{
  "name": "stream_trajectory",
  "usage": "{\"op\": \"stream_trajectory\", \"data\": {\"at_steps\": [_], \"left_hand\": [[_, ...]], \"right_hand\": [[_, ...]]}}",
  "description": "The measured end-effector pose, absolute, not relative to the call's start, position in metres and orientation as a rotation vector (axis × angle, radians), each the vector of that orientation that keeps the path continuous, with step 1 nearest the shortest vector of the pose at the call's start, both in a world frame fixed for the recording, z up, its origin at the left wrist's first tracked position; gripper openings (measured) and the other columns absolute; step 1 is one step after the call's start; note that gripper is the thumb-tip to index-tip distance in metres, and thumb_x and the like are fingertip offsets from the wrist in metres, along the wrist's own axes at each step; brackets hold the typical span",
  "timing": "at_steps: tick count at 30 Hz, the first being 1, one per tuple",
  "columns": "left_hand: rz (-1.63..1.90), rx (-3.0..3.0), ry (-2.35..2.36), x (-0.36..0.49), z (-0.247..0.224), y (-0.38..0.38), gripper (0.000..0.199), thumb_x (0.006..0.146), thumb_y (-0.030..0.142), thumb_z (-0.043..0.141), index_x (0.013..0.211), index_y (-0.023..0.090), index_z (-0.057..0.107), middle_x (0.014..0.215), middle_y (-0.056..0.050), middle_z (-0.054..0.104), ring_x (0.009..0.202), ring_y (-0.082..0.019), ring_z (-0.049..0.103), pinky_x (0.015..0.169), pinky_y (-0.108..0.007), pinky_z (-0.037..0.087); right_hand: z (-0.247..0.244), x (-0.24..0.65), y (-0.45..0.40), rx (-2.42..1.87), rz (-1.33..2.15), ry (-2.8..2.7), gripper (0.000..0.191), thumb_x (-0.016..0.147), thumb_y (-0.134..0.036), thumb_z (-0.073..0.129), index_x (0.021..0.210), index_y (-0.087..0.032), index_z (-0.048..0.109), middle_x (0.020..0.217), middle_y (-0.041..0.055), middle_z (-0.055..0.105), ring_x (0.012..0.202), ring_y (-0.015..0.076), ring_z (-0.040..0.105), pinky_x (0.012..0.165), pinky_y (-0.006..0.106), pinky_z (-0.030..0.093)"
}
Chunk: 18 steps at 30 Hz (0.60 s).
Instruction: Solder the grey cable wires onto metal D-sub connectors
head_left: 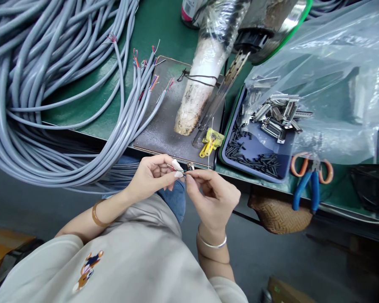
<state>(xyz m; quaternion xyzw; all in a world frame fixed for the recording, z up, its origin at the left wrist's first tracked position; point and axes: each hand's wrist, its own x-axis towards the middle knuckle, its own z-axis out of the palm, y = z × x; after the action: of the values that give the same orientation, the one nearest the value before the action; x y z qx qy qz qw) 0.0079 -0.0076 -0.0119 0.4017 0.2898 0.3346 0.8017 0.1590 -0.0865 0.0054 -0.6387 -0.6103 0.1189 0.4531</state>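
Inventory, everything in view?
fine wires: at least two, red and dark, centre
cables: many, grey, left
bench: one, green, top
board: one, dark, centre
wrapped tube: one, white, centre
slotted tube: one, metallic, centre
small tool: one, yellow, centre
tray: one, blue, right
short tubes: many, black, in tray
metal parts: many, silver, over tray
bag: one, clear, right
tool handles: two pairs, blue and orange, right
left hand: one, at wires
right hand: one, at wires

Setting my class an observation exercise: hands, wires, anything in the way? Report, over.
Left hand, right hand: close together, pinching thin wires. Small metal part close behind, contact unclear. Yellow tool beyond, apart from both hands.
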Motion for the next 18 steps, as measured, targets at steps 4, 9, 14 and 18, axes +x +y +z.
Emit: {"op": "stream_trajectory", "data": {"at_steps": [4,9,14,18], "left_hand": [[0.732,0.843,0.595,0.007,-0.015,-0.007,0.027,0.079,0.029,0.088,0.085,0.013,0.068,0.062,0.001,0.070,0.044,-0.007,0.060,0.043,-0.014,0.048],[0.709,0.822,0.572,0.007,-0.019,-0.009,0.027,0.082,0.031,0.086,0.089,0.013,0.067,0.061,0.002,0.068,0.046,-0.007,0.062,0.044,-0.014,0.049],[0.716,0.744,0.462,0.006,-0.025,-0.006,0.022,0.088,0.029,0.081,0.091,0.015,0.064,0.067,0.002,0.071,0.048,-0.008,0.064,0.045,-0.014,0.049],[0.639,0.673,0.329,0.000,-0.032,0.000,0.029,0.086,0.035,0.082,0.082,0.017,0.060,0.072,-0.002,0.073,0.046,-0.008,0.060,0.040,-0.016,0.044]], "right_hand": [[0.005,0.163,-0.089,-1.587,0.320,-1.449,0.019,0.093,-0.017,0.070,0.108,-0.026,0.074,0.062,-0.0088,0.055,0.045,0.0056,0.038,0.043,0.021,0.035],[0.004,0.165,-0.089,-1.530,0.247,-1.558,0.029,0.092,-0.013,0.071,0.116,-0.029,0.075,0.063,-0.0080,0.057,0.047,0.0056,0.040,0.046,0.021,0.036],[0.006,0.164,-0.088,-1.527,0.101,-1.641,0.025,0.091,-0.012,0.072,0.111,-0.026,0.077,0.062,-0.0072,0.059,0.049,0.0060,0.047,0.050,0.021,0.040],[0.008,0.164,-0.092,-1.409,-0.018,-1.535,0.026,0.094,-0.020,0.066,0.118,-0.027,0.075,0.058,-0.0066,0.058,0.045,0.0090,0.049,0.048,0.025,0.044]]}}
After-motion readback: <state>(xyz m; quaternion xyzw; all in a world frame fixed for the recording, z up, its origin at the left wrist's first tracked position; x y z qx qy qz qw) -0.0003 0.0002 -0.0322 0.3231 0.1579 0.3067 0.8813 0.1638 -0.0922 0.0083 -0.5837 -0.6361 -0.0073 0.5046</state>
